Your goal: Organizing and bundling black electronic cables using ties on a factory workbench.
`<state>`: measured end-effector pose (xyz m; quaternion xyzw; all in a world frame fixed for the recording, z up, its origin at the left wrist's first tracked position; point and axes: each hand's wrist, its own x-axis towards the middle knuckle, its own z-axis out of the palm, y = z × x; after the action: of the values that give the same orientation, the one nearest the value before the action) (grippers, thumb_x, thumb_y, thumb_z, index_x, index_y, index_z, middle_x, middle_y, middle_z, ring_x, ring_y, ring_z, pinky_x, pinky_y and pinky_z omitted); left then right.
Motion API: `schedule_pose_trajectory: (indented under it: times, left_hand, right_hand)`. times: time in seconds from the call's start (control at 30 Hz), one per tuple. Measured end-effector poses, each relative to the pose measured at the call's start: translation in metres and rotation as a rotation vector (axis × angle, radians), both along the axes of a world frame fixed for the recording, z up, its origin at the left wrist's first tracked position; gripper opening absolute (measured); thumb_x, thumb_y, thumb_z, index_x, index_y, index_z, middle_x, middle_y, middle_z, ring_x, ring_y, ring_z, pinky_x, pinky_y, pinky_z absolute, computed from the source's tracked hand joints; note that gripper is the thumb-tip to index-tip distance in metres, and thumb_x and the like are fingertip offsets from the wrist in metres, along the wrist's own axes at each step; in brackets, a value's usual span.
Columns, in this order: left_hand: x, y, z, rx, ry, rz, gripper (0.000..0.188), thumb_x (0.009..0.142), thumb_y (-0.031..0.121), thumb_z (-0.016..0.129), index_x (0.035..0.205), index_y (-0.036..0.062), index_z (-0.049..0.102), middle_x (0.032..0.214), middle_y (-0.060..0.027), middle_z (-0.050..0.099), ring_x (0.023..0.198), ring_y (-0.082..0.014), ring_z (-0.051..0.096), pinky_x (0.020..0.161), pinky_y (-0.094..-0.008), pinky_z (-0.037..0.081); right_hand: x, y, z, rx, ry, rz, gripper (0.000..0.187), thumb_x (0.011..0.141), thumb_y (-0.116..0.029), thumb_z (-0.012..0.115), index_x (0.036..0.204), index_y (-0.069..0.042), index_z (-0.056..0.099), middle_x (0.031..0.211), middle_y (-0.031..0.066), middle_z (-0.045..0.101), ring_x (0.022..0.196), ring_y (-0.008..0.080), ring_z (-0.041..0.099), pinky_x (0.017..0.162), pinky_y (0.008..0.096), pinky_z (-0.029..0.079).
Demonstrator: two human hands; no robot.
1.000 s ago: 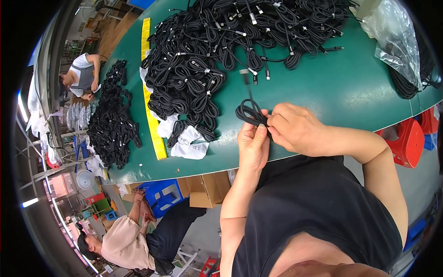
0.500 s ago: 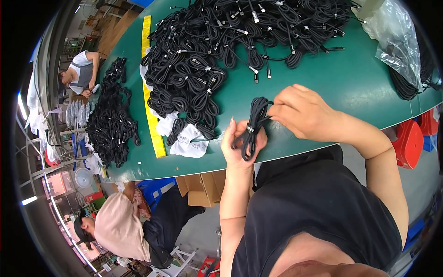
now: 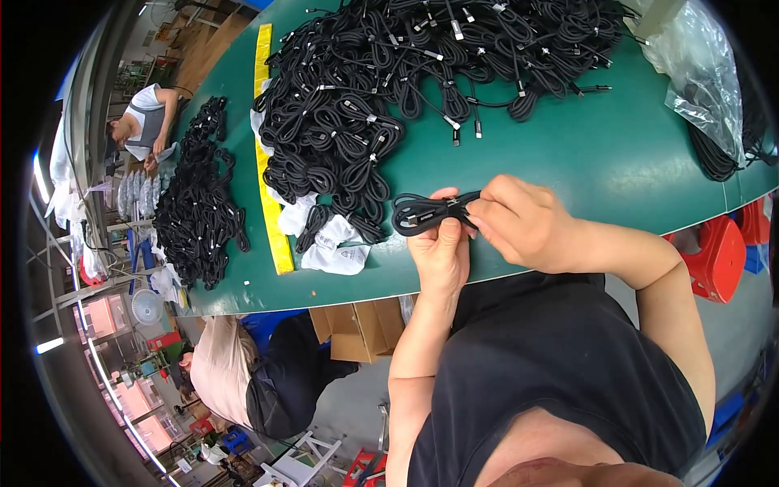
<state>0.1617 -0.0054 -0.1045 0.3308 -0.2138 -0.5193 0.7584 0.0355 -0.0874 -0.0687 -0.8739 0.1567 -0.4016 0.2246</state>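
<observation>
Between my two hands is a coiled black cable, its bundle lying roughly sideways above the table's near edge. My left hand grips the coil from below, thumb pressed on its middle. The fingers of my right hand pinch the coil's right end, covering part of it. Beyond my hands a large heap of black coiled cables with silver plugs spreads across the green table.
A yellow strip divides the heap from another cable pile at left. White bags lie near the strip. Clear plastic is at far right, red stools below. Two people work at left; a cardboard box stands below the table edge.
The coiled cable has turned from upright to sideways, and my left thumb now presses on it. My right hand has come slightly lower. The person at lower left has bent further.
</observation>
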Motion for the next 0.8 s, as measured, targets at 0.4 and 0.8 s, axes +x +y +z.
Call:
schedule_pose_trajectory:
  times: [0.4, 0.8]
  left_hand:
    - [0.001, 0.002, -0.007, 0.056, 0.019, 0.015, 0.033, 0.08, 0.008, 0.064, 0.109, -0.0026, 0.052, 0.083, -0.0064, 0.059, 0.067, -0.0138, 0.054, 0.063, -0.025, 0.044]
    - [0.011, 0.001, -0.002, 0.021, 0.044, 0.066, 0.029, 0.082, 0.014, 0.062, 0.106, -0.0006, 0.054, 0.079, -0.005, 0.059, 0.066, -0.013, 0.055, 0.058, -0.025, 0.046]
  right_hand:
    - [0.004, -0.003, -0.003, -0.116, 0.101, -0.034, 0.018, 0.065, -0.005, 0.059, 0.081, -0.002, 0.053, 0.077, 0.007, 0.044, 0.07, 0.0198, 0.051, 0.048, 0.0284, 0.046]
    - [0.004, -0.009, 0.006, -0.01, 0.138, 0.035, 0.027, 0.072, -0.011, 0.064, 0.095, -0.002, 0.054, 0.085, 0.0085, 0.049, 0.076, 0.023, 0.054, 0.058, 0.0332, 0.048]
